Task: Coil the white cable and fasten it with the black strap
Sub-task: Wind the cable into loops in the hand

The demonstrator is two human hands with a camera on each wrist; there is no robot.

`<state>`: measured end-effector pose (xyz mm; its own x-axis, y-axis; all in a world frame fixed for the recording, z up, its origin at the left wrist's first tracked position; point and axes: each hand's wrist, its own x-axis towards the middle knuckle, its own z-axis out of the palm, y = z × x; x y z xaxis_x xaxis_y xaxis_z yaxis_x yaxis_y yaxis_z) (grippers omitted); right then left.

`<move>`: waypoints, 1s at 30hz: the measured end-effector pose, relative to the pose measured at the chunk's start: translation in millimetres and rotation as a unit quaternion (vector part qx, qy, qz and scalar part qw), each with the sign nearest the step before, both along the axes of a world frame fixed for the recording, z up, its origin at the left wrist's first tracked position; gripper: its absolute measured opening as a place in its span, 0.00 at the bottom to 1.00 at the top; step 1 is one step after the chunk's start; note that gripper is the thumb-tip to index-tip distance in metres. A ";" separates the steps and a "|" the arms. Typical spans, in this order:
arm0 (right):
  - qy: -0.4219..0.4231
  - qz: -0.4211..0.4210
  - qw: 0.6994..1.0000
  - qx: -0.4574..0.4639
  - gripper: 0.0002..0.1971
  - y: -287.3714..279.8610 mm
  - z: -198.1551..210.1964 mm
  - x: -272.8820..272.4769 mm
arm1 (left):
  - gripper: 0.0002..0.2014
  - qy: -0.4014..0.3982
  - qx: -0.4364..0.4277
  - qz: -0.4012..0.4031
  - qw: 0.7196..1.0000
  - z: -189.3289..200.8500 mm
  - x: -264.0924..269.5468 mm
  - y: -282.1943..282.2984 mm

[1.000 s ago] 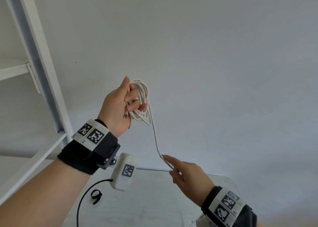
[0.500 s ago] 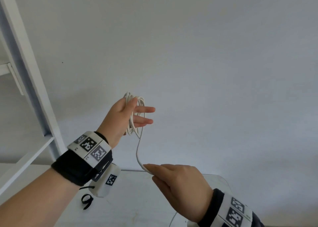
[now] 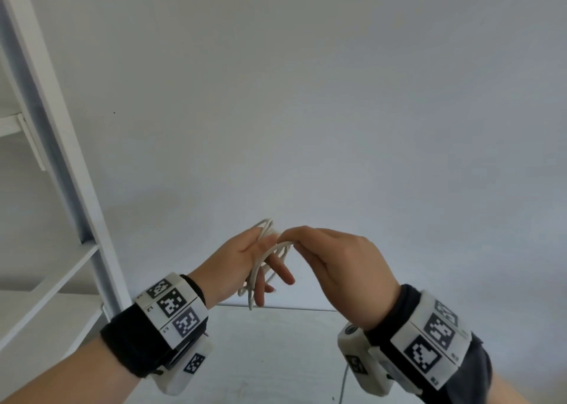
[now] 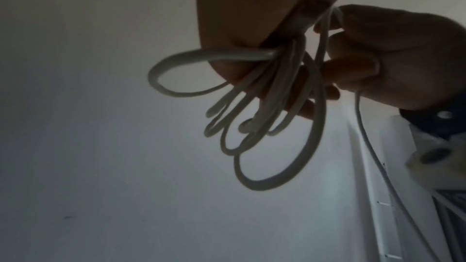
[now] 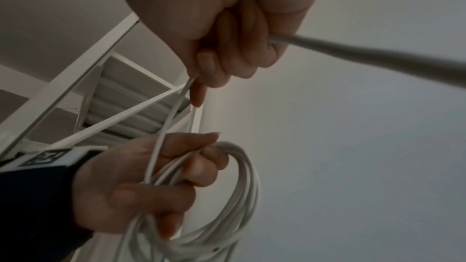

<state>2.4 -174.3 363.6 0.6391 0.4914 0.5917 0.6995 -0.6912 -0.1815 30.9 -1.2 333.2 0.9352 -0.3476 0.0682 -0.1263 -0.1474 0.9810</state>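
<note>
The white cable [image 3: 266, 254] is gathered into several loops in my left hand [image 3: 245, 253], in front of the wall above the table's far edge. The right wrist view shows that left hand [image 5: 131, 186] with thumb and fingers curled round the bundled cable [image 5: 249, 186]. My right hand [image 3: 294, 235] pinches one strand right at the top of the coil, touching the left thumb. From the right hand [image 4: 403, 57] a free run of cable [image 4: 365, 136] hangs down. The black strap is not visible in any current view.
A white shelf unit [image 3: 61, 158] stands at the left, close to my left forearm. Below the hands lies a pale table top [image 3: 276, 342] with a thin grey wire [image 3: 343, 382] near the right wrist. A plain wall fills the background.
My right hand rose from low near the table up to the coil, bringing its strand along. The left hand came down and towards the middle, so both hands now meet.
</note>
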 end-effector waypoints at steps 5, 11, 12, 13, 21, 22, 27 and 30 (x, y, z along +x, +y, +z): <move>-0.012 -0.015 0.999 0.026 0.09 -1.5 3.3 13.7 | 0.19 0.028 -0.037 -0.014 0.999 -3.8 -6.6 -3.2; 0.030 -0.025 0.997 0.066 0.07 -4.5 7.8 28.7 | 0.18 0.048 -0.085 -0.015 0.995 0.2 -13.5 -3.4; 0.040 -0.025 0.996 0.076 0.05 -5.8 7.7 31.9 | 0.19 0.050 -0.098 -0.018 0.994 0.4 -14.5 -2.9; 0.048 -0.028 0.995 0.084 0.04 -7.0 7.4 34.9 | 0.20 0.051 -0.109 -0.021 0.992 0.4 -15.0 -2.2; 0.153 -0.028 0.969 0.190 0.09 -14.1 2.0 51.5 | 0.22 0.095 -0.187 -0.085 0.974 8.5 -16.8 1.9; 0.171 -0.024 0.964 0.204 0.10 -14.9 -0.1 54.2 | 0.22 0.107 -0.204 -0.094 0.969 9.7 -16.9 2.4; 0.236 -0.030 0.942 0.236 0.11 -17.9 -19.5 66.5 | 0.20 0.158 -0.310 -0.136 0.928 19.0 -15.5 7.5; 0.280 -0.027 0.921 0.268 0.11 -18.5 -32.7 68.9 | 0.20 0.162 -0.342 -0.134 0.916 24.7 -13.8 11.1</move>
<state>71.3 -192.8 331.0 0.9330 0.1838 0.3094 0.3593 -0.4284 -0.8291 17.1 10.0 357.9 0.8324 -0.5469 0.0898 0.2463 0.5101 0.8241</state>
